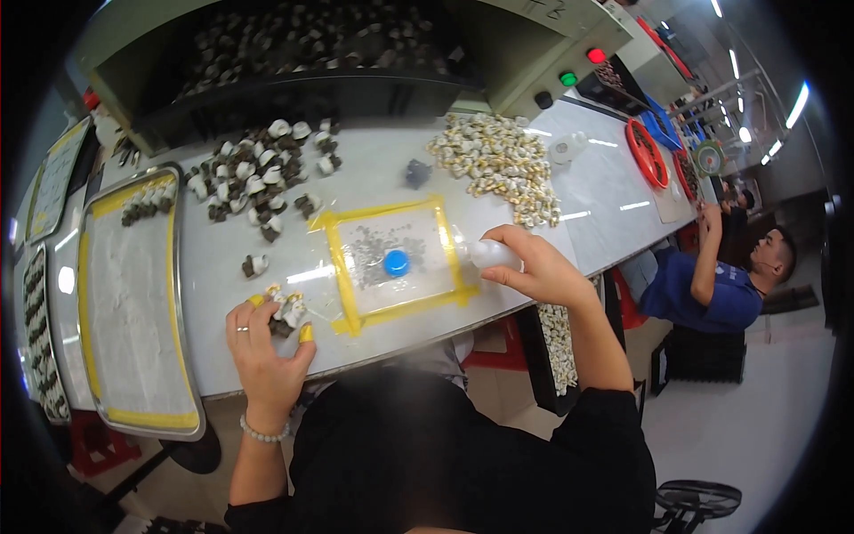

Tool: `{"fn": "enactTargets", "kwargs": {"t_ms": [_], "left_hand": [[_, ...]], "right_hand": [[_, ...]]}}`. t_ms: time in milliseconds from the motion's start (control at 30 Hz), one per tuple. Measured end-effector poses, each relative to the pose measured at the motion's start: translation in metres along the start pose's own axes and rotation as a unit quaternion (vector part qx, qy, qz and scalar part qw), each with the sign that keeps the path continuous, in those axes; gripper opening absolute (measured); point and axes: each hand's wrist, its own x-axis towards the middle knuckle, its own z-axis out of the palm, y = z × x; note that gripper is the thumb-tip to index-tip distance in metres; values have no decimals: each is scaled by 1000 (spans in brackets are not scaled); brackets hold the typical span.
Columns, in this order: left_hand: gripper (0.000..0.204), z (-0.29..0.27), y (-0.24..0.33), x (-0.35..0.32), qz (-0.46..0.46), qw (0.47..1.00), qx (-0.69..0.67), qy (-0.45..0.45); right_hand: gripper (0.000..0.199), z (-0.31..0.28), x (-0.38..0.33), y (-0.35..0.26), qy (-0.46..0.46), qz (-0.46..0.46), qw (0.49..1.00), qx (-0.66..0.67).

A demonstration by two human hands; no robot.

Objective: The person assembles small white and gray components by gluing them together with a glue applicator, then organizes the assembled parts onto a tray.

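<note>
My left hand [262, 343] rests on the white table near its front edge, fingers closed over a few small black-and-white parts [285, 309]; yellow tips cover a finger and the thumb. My right hand [534, 267] holds a small white bottle [491, 254] lying sideways, its tip pointing left at the clear square [391, 258] framed with yellow tape. A blue cap [396, 262] sits in the middle of that square among dark specks.
A pile of black-and-white parts [258, 173] lies at the back left, a heap of gold-and-white parts [503, 165] at the back right. A metal tray [133, 294] with yellow edging stands at the left. Another person [721, 285] in blue sits at the right, near red dishes [647, 151].
</note>
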Motion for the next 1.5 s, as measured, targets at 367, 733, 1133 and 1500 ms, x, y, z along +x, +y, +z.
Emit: {"fn": "enactTargets", "kwargs": {"t_ms": [367,733,1133,1500], "left_hand": [[42,0,2,-2,-9,1000,26,-13],[39,2,2,0,-26,999,25,3],[38,-19,-9,3,-93,987,-117,56],[30,-25,-12,58,-65,995,21,-74]], "right_hand": [[30,-30,-44,158,396,139,835,355],[37,-13,-32,239,558,227,774,195],[24,17,-17,126,346,209,912,65],[22,39,0,21,218,66,887,402]]}}
